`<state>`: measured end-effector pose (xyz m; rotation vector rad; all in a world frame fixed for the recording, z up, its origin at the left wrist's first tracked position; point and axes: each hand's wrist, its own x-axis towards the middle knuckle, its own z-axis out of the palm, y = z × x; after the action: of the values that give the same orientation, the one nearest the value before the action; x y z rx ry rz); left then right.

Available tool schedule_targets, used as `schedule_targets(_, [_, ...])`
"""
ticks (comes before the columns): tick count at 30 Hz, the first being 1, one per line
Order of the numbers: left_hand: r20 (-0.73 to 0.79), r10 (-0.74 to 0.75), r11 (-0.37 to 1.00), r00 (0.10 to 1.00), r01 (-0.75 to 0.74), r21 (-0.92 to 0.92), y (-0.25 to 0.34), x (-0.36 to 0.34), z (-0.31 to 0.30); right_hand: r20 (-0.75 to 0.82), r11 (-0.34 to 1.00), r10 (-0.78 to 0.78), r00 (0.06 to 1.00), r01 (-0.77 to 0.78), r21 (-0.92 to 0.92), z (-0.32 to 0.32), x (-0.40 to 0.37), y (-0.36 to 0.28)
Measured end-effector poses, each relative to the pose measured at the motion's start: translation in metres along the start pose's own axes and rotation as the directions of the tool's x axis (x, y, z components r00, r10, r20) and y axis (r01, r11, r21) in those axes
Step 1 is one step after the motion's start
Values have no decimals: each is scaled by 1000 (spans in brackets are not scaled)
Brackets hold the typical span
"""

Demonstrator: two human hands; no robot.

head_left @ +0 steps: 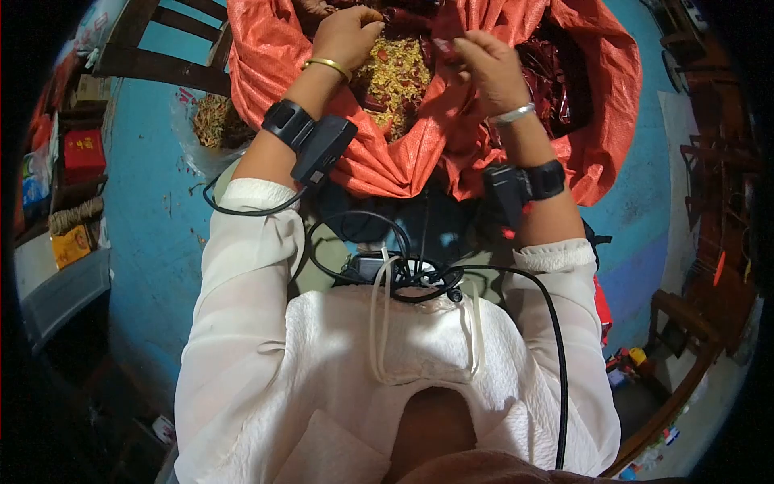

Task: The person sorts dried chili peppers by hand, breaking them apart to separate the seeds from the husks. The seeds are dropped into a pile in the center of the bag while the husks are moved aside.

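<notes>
Orange sack (403, 169) rim close around left hand (347, 36), right hand (490, 71)

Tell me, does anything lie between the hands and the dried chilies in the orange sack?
Nothing visible does. The orange sack lies open, the left hand touches the dried chilies, and the right hand is just above them.

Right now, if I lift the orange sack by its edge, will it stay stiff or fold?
The orange sack would probably flop: its wall lies in deep folds. It looks thin, so likely light itself, though the seeds and dried chillies heaped inside may weigh it down. Lifted by one edge, loose seeds might spill.
</notes>
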<state>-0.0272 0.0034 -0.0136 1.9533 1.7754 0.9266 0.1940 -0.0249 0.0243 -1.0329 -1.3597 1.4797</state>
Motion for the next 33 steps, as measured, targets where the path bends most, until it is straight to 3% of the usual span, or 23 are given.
schedule_targets(2, [35,-22,1000,999,21,18,4,2,-3,-107,996,-75,991,69,-62,-21,-2,-9])
schedule_targets(4, [81,-27,998,996,22,66,13,0,-4,-221,962,-177,959,121,-247,-41,-7,-19])
schedule_targets(5, [131,-34,993,991,19,114,17,-2,-3,-240,829,-336,911,164,-535,-58,-7,-17])
schedule_targets(6, [135,-30,993,990,15,113,20,-4,-1,-207,614,-485,849,162,-773,-73,-7,-15])
schedule_targets(8, [206,-69,944,976,-3,330,24,-6,0,-125,229,-500,857,-8,-973,-89,-17,-26])
schedule_targets(9, [244,-34,935,969,-55,350,22,-5,2,-157,103,-400,903,-126,-987,-96,-21,-28])
schedule_targets(10, [244,-33,935,969,-56,351,21,-7,7,-158,104,-400,903,-126,-987,-101,-24,-28])
schedule_targets(12, [130,112,917,985,-153,368,24,-10,15,-217,-8,-263,940,-227,-974,-108,-28,-24])
schedule_targets(14, [78,145,908,986,-164,385,30,-7,20,-239,27,-279,930,-241,-970,-108,-27,-20])
schedule_targets(16, [-115,407,846,906,-326,423,37,-2,24,-118,178,-477,871,-36,-983,-94,-29,-25])
schedule_targets(17, [-115,407,845,906,-326,424,41,-1,27,-123,242,-537,835,13,-970,-82,-30,-24])
schedule_targets(18, [-135,458,808,879,-349,475,46,1,32,-15,218,-637,771,162,-962,-72,-28,-23])
schedule_targets(20, [-161,558,724,814,-383,573,51,7,37,104,255,-686,720,372,-892,-42,-29,-24])
schedule_targets(21, [-118,460,763,880,-324,560,36,12,52,155,252,-664,732,413,-875,-28,-31,-23])
schedule_targets(24, [-52,336,753,940,-236,615,36,8,60,322,227,-646,692,577,-785,3,-33,-9])
schedule_targets(25, [-19,318,753,948,-241,612,39,9,58,310,326,-610,730,587,-741,11,-36,-3])
schedule_targets(29, [87,270,779,959,-271,565,37,6,55,391,236,-632,669,647,-725,29,-39,9])
schedule_targets(32, [104,293,808,950,-305,504,34,2,52,393,330,-564,727,634,-699,35,-40,14])
schedule_targets(33, [158,236,833,959,-284,475,35,0,49,317,494,-467,826,541,-681,36,-38,19])
